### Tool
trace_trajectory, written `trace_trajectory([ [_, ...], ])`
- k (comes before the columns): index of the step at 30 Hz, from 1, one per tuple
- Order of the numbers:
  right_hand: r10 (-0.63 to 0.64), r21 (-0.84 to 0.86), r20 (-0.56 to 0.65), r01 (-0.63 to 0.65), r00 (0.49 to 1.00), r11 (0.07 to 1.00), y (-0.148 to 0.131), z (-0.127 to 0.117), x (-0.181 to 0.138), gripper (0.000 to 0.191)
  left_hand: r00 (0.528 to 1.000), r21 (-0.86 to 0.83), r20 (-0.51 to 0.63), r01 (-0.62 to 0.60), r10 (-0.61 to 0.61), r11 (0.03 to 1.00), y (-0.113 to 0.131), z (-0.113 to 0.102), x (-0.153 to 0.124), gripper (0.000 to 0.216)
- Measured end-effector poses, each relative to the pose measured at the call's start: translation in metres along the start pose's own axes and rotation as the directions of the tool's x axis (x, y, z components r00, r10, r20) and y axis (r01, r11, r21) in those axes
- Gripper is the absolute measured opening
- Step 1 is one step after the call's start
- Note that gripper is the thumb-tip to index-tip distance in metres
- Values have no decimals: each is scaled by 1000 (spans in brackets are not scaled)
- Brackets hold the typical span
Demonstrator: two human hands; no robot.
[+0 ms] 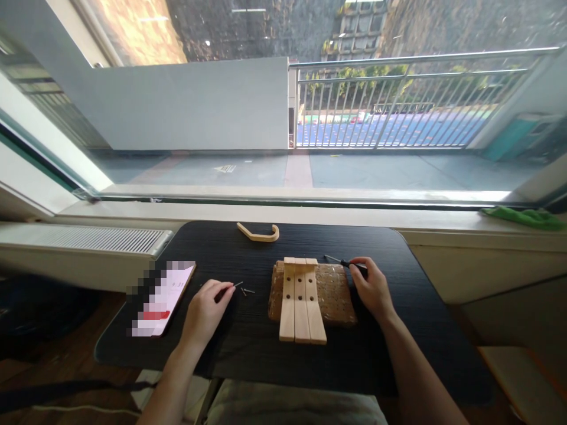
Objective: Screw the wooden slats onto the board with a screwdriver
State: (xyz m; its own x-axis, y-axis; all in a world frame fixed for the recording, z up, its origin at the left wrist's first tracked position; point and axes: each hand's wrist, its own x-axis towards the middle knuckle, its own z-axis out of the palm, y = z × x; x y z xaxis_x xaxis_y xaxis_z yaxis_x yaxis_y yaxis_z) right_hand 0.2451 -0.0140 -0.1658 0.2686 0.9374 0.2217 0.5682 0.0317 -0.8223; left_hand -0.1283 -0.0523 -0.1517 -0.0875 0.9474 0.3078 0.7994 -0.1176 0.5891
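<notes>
Pinching a screw [238, 284] at nine o'clock from the slats [302, 313], the left hand [207, 307] best leaves the tip clear, while the right hand [372, 289] grips the driver [345, 263] at two o'clock.

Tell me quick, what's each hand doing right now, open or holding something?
Left hand: closed, fingertips pinching what looks like a screw.
Right hand: closed, holding a screwdriver by its dark handle.
</notes>
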Motion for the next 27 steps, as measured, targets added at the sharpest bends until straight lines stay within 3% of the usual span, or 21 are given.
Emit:
trace_trajectory([
  [21,6,-7,15,-6,1000,1000,-3,0,-1,25,999,-334,41,27,-14,942,74,4,12,21],
  [27,20,-15,26,-20,999,1000,-5,-1,-2,24,979,-404,189,8,75,915,98,20,12,18],
])
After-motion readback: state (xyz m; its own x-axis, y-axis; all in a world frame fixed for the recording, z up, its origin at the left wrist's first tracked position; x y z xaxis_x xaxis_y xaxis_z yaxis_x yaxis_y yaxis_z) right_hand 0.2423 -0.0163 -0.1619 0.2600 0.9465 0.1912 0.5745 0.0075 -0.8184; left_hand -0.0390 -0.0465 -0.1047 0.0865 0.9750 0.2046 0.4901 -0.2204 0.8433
